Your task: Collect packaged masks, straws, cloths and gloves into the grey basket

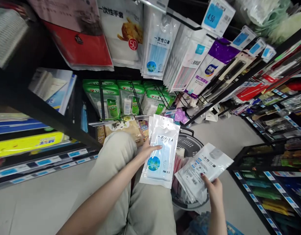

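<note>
My left hand [150, 150] is closed on white packs of disposable face masks [162, 163], its thumb lying across the front one. That front pack shows a blue window, a round green-blue picture and "PM 2.5". In my right hand [214, 186] are more mask packs [201, 168], turned so the printed back with a barcode faces me. These packs are over a round grey basket [189, 143], and pink and white packs [178, 171] show inside it. On the rack ahead hang similar mask packs [157, 49].
Packs with green headers [111, 101] hang on hooks below the upper row. Disposable glove packs [123, 32] and purple-topped packs [209, 65] hang above. A dark shelf post [55, 114] slants at left. Stocked shelves [270, 195] line the right side; grey floor [229, 130] lies between.
</note>
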`<action>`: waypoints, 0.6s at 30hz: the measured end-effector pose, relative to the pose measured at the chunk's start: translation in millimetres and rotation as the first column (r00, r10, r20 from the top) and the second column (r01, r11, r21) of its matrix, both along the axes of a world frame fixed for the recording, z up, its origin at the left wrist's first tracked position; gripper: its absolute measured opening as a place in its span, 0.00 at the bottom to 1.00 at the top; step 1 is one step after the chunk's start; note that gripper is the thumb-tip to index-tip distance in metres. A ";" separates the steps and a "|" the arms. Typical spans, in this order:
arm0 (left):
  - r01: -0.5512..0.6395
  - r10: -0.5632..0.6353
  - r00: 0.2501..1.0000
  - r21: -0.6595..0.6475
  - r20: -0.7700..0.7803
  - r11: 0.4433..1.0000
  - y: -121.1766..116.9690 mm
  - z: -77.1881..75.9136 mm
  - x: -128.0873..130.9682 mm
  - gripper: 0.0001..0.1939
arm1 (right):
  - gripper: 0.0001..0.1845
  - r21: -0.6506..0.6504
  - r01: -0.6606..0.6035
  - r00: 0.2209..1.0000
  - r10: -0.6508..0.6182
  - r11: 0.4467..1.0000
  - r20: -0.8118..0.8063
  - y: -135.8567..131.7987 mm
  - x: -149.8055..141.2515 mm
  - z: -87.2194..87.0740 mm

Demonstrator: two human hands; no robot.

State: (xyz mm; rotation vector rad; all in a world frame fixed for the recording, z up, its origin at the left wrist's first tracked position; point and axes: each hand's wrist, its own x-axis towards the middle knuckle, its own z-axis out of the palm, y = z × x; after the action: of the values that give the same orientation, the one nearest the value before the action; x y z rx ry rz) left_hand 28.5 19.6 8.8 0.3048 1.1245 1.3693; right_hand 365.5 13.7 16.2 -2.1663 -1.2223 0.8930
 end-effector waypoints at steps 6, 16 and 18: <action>-0.009 0.010 1.000 0.007 -0.020 1.000 1.2 -0.2 1.1 0.34 | 0.16 -0.301 -0.330 0.699 0.446 0.894 0.559 -9.6 -26.8 -81.5; 0.000 0.000 1.000 -0.011 -0.008 1.000 1.3 -2.0 -0.5 0.36 | 0.17 -0.262 -0.241 0.755 0.350 0.935 0.555 -16.6 -31.7 -141.6; -0.007 0.007 1.000 -0.023 -0.005 1.000 1.4 -2.4 0.2 0.37 | 0.15 -0.258 -0.239 0.760 0.346 0.936 0.550 -10.7 -30.3 -148.3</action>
State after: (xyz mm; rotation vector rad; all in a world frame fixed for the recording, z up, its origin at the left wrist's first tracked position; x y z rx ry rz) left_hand 28.7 21.0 6.3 0.2883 1.1461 1.3616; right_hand 335.2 3.0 -132.1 -2.5407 -1.8900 0.4417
